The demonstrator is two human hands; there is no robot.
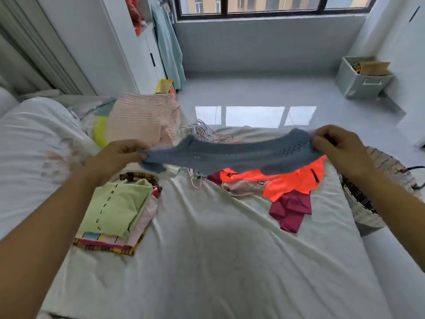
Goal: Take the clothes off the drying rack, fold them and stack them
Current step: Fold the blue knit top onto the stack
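I saw both grips clamped on one blue knit garment [230, 157]: left hand [115, 157] at its 9 o'clock end, right hand [338, 146] at 3, above the bed [218, 261]. Two stacks lay there: green-topped stack [115, 208] at 8 o'clock, pink striped stack [142, 120] at 10; three loose garments [294, 183] at 4.

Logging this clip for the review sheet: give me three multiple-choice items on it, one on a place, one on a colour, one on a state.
1. Where does the stack topped by the light green shirt lie?
A. on the bed
B. in the basket
C. on the floor

2. What colour is the knit garment being held?
A. orange
B. blue-grey
C. maroon

3. How is that garment?
A. folded on the stack
B. on a hanger
C. stretched between left hand and right hand

Key: 1 A, the stack rests on the bed; 2 B, its knit is blue-grey; 3 C, each hand pinches one end in the air.
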